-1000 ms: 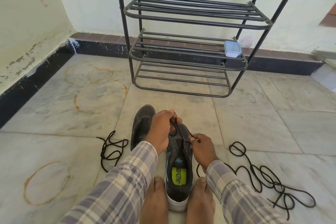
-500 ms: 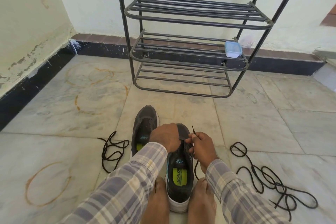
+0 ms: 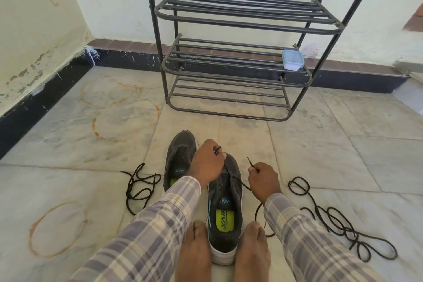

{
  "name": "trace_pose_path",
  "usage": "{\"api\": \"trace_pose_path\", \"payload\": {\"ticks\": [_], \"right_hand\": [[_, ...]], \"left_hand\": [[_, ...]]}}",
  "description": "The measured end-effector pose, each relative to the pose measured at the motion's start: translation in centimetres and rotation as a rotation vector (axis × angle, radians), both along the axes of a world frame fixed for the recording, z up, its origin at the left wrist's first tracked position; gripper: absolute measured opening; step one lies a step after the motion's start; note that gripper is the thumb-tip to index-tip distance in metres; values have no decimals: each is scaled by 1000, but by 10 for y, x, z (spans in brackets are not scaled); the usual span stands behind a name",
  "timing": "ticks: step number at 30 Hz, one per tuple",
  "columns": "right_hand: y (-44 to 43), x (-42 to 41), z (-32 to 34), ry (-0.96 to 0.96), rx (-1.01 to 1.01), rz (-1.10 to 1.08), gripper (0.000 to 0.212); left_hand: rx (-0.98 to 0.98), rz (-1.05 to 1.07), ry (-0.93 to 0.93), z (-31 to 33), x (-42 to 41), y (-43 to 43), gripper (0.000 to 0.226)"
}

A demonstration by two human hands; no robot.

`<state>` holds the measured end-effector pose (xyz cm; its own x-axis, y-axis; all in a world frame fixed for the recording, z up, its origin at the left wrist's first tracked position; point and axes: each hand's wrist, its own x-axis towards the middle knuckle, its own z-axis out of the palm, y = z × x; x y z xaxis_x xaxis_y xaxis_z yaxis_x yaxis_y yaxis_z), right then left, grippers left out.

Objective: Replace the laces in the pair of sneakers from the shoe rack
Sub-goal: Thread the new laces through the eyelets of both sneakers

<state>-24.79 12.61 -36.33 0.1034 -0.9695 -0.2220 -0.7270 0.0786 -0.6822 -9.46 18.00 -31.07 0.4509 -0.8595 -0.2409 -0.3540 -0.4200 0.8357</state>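
Note:
Two dark grey sneakers lie on the marble floor. The near sneaker (image 3: pixel 225 208) is held between my bare feet; the second sneaker (image 3: pixel 179 160) lies to its left. A black lace (image 3: pixel 238 182) runs through the near sneaker's eyelets. My left hand (image 3: pixel 207 162) pinches one end of that lace above the toe. My right hand (image 3: pixel 264 179) pinches the other end, its tip pointing up.
A loose black lace (image 3: pixel 139 186) lies left of the shoes; a longer tangled black lace (image 3: pixel 334 220) lies at the right. A black metal shoe rack (image 3: pixel 235 62) stands against the far wall with a small lidded plastic box (image 3: pixel 293 59) on a shelf.
My left hand has lifted off the shoe and pulled its lace end up and forward. My right hand has drawn its lace end out to the right.

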Motion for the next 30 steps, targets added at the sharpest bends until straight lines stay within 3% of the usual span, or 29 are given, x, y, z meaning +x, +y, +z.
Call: {"api": "trace_pose_path", "payload": {"ticks": [7,13,20,24,27,30], "right_hand": [[7,24,-1,56,44,117,25],[8,16,4,39,24,68,22],[4,7,2,121,6,21,20],[1,6,5,185,2,27,22],[3,12,15,-11,-76,126,53],[10,27,40,-425,-21,272,59]], "left_hand": [[-233,257,108,16,5,-3,5],[-194,280,147,13,8,-1,7],[-156,100,-124,14,7,-5,22],[-86,-130,-403,24,0,-6,29],[-55,-206,-370,29,-2,-10,28],[-67,-193,-78,32,-3,-13,29]]}}
